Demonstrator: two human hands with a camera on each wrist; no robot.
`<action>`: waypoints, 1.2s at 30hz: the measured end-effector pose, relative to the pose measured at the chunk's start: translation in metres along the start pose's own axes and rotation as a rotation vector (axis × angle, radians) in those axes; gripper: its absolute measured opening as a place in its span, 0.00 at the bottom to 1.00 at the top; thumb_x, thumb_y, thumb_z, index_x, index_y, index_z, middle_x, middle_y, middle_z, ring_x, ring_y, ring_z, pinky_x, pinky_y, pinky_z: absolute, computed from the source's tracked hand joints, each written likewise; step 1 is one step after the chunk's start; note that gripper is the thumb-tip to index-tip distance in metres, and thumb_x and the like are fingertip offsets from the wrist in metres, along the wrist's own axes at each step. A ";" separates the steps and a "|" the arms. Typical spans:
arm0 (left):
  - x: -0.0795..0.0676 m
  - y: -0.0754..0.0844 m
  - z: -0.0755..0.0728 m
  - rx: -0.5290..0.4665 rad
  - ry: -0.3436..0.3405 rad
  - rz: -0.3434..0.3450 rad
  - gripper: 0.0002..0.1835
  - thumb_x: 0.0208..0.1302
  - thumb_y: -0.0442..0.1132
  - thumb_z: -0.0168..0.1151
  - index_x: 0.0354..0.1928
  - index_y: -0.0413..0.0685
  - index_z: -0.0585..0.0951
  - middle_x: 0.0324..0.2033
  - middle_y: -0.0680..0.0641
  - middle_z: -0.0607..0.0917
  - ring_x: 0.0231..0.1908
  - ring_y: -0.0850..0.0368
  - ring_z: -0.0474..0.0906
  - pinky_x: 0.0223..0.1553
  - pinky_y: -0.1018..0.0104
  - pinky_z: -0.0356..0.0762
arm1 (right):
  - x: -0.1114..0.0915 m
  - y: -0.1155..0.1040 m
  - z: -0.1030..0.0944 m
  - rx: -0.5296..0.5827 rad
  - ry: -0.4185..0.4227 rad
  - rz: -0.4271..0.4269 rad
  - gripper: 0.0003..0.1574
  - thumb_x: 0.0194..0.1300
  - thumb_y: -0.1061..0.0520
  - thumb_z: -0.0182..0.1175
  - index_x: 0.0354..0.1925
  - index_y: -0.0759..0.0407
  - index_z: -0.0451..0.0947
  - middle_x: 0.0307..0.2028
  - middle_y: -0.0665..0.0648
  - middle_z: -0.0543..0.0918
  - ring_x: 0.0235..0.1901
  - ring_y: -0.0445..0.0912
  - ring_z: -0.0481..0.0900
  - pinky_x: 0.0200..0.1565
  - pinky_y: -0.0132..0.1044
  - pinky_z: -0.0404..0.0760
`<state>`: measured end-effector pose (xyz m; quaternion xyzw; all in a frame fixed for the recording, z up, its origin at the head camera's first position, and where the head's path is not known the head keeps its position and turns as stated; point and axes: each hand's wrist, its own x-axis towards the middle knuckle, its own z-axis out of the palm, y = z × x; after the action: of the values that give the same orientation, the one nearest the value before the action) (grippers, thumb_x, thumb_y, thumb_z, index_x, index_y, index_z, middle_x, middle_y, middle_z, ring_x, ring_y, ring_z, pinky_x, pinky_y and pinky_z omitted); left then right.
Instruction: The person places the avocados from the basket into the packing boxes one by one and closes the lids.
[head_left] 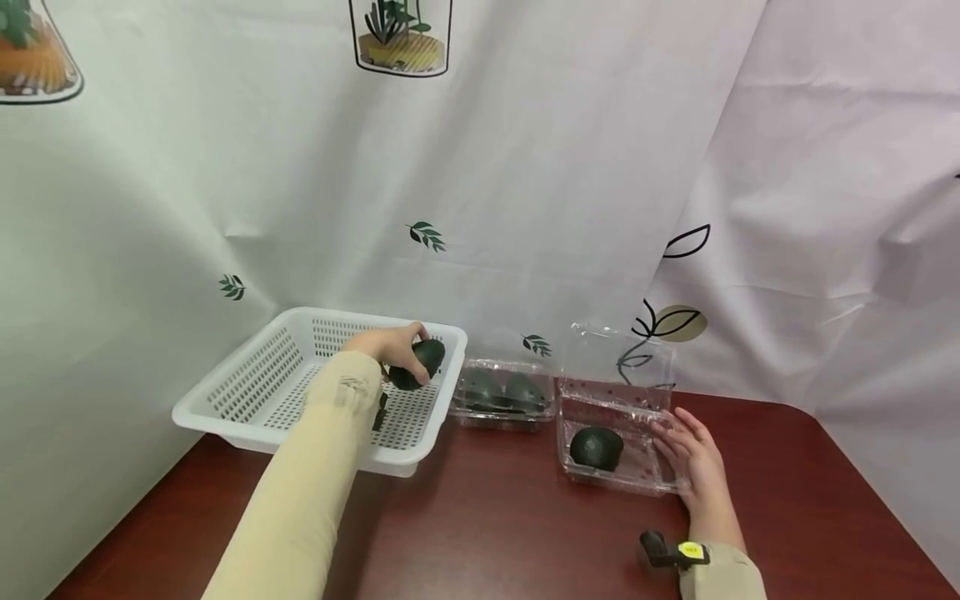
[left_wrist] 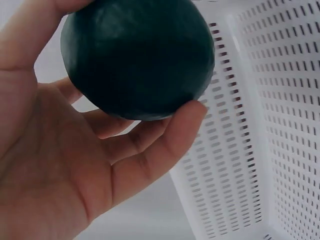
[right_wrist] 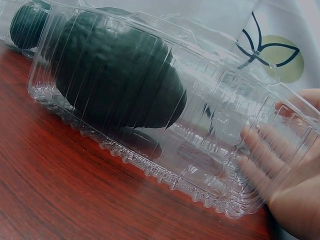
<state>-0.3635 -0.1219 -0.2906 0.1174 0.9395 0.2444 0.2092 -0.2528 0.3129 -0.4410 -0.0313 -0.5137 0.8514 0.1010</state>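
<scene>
My left hand (head_left: 393,346) grips a dark green avocado (head_left: 429,357) above the right side of a white slotted basket (head_left: 307,310). The left wrist view shows its fingers curled around the avocado (left_wrist: 140,60). At the right, my right hand (head_left: 693,458) rests against the right side of a clear plastic clamshell box (head_left: 630,482), whose lid (head_left: 600,358) stands raised at the back. One avocado (head_left: 596,448) lies in the left half of that box. Through the clear wall in the right wrist view, the fingers (right_wrist: 265,155) of the right hand look nearly straight.
Between basket and raised-lid box stands another clear clamshell box (head_left: 502,421) with avocados inside, its lid down. All stand on a reddish-brown table (head_left: 480,533). A white patterned curtain (head_left: 525,208) hangs behind them. A black strapped device (head_left: 671,552) is on the right wrist.
</scene>
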 end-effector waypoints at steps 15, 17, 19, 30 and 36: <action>-0.012 0.014 -0.004 0.020 0.103 0.140 0.38 0.50 0.44 0.68 0.60 0.48 0.60 0.48 0.36 0.73 0.34 0.48 0.76 0.26 0.60 0.74 | -0.001 0.002 0.003 0.050 -0.028 -0.028 0.18 0.69 0.69 0.44 0.54 0.54 0.63 0.44 0.45 0.80 0.42 0.41 0.81 0.45 0.33 0.77; -0.013 0.017 -0.004 0.026 0.126 0.174 0.37 0.50 0.43 0.68 0.61 0.47 0.61 0.49 0.36 0.73 0.34 0.48 0.75 0.28 0.60 0.73 | 0.000 0.002 0.003 0.051 -0.025 -0.033 0.18 0.69 0.69 0.44 0.53 0.54 0.63 0.44 0.45 0.80 0.42 0.41 0.81 0.45 0.33 0.77; -0.015 0.022 -0.004 0.029 0.146 0.203 0.38 0.49 0.43 0.68 0.61 0.46 0.61 0.50 0.37 0.73 0.36 0.48 0.75 0.31 0.60 0.73 | 0.000 0.002 0.003 0.046 -0.024 -0.036 0.18 0.69 0.69 0.44 0.52 0.52 0.65 0.44 0.45 0.80 0.43 0.41 0.81 0.45 0.33 0.77; -0.017 0.044 -0.002 0.078 0.246 0.271 0.38 0.52 0.44 0.67 0.64 0.51 0.61 0.53 0.40 0.74 0.44 0.47 0.74 0.43 0.54 0.71 | 0.000 0.002 0.000 0.022 -0.019 -0.045 0.18 0.69 0.68 0.44 0.52 0.51 0.64 0.45 0.44 0.80 0.43 0.40 0.81 0.45 0.32 0.77; -0.020 0.056 0.000 0.107 0.296 0.314 0.38 0.52 0.45 0.66 0.65 0.50 0.62 0.52 0.40 0.74 0.46 0.46 0.73 0.45 0.53 0.71 | 0.000 0.000 0.001 0.007 -0.015 -0.022 0.18 0.69 0.67 0.44 0.55 0.54 0.61 0.45 0.43 0.80 0.43 0.39 0.80 0.46 0.32 0.76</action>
<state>-0.3395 -0.0807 -0.2559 0.2362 0.9418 0.2383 0.0218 -0.2527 0.3122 -0.4408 -0.0187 -0.5120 0.8522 0.1065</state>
